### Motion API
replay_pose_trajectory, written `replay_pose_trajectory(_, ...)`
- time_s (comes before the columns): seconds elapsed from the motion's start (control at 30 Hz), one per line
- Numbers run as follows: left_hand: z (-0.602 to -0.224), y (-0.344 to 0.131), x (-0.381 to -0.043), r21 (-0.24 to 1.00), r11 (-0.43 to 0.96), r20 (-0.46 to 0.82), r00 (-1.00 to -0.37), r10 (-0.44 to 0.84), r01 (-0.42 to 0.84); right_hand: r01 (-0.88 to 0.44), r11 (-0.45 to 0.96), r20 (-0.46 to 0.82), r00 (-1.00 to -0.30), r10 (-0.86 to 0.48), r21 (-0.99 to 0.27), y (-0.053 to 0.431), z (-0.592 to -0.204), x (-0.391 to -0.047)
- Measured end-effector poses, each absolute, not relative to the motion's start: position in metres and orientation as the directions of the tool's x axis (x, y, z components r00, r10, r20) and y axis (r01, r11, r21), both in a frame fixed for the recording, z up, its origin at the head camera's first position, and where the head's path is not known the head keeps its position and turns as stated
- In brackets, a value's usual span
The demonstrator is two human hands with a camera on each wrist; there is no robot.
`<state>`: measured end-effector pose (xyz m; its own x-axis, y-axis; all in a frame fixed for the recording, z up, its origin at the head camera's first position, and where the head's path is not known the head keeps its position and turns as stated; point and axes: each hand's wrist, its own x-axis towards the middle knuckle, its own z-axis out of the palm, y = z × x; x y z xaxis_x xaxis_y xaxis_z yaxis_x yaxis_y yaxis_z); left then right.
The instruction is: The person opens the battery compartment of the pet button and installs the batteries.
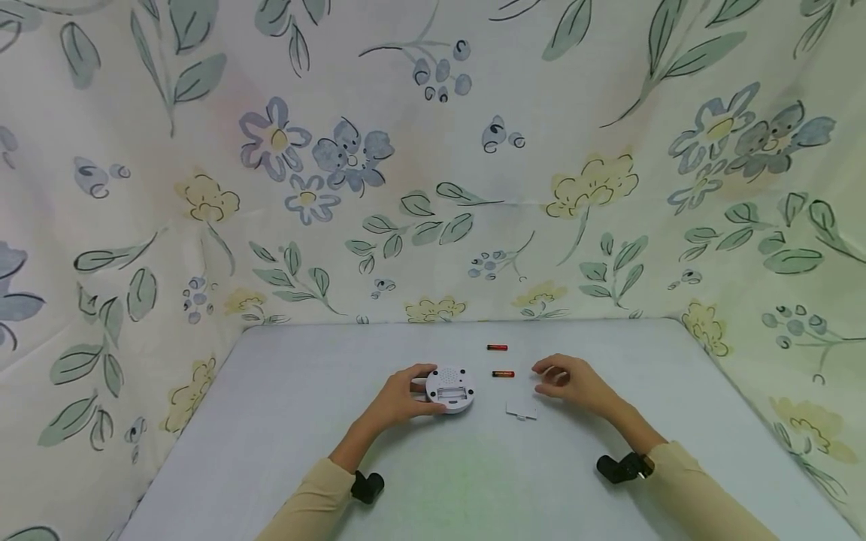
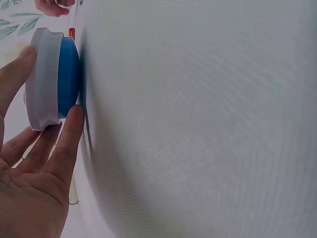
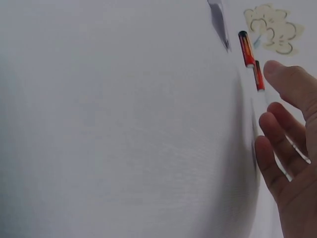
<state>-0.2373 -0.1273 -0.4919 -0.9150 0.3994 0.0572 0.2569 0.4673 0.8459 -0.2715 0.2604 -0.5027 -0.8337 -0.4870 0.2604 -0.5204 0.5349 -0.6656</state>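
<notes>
My left hand grips a round white device by its left side, thumb at the near edge and fingers round the far edge. An uncovered battery compartment faces up on it. In the left wrist view the device's lower part is blue and sits close over the table. Two red and black batteries, a nearer one and a farther one, lie to the device's right. My right hand hovers right of them with loosely bent fingers and holds nothing. A small white battery cover lies near its fingertips.
The white table runs back to a floral cloth hanging behind it and along both sides. A black wrist camera is strapped at the left sleeve and another black camera at the right sleeve.
</notes>
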Motion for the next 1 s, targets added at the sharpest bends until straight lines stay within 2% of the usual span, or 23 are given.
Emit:
replay_pose_trajectory(0.53,-0.494,-0.127,-0.238,0.852,0.46,0.055,-0.916,0.398,0.251,-0.467,0.545,0.271,-0.874,-0.402,-0.696,0.251,-0.506,-0.311)
replay_pose_trajectory(1.0,-0.496,-0.129,-0.24,0.854,0.45,0.062,-0.91,0.409,0.26,-0.445,0.553,0.23,-0.88,-0.415,-0.704,0.222,-0.507,-0.344)
